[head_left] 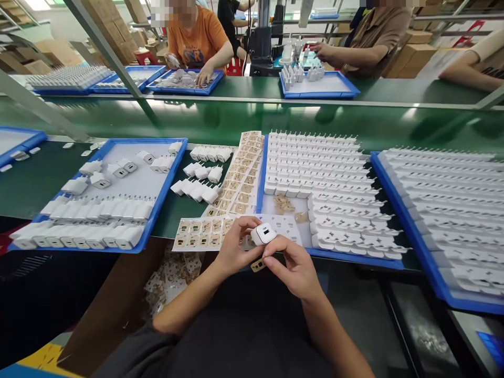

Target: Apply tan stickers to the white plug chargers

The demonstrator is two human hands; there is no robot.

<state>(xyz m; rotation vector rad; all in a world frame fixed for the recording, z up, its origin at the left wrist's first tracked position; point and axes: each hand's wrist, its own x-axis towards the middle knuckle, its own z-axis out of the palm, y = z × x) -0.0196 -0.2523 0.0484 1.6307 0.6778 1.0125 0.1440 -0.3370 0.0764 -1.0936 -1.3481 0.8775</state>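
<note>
My left hand (233, 248) is closed around a white charger plug (260, 236), whose face with port openings points up toward me. Thumb and forefinger of my right hand (296, 266) pinch a small tan sticker (258, 265) with dark cut-outs, just below the charger. Under and beside my hands lies a sticker sheet (197, 240) with rows of tan pieces. Longer sticker sheets (241, 173) stretch away behind it. To their left, several white chargers (201, 190) lie in groups on the green table.
A blue-rimmed tray (146, 231) of chargers is on the left. Another tray (354, 260) right of centre holds dense charger rows and loose tan pieces (284, 203); a third tray (423, 262) stands farther right. Beyond the green conveyor (220, 115), co-workers handle parts. Below is a box of discarded sheets (169, 281).
</note>
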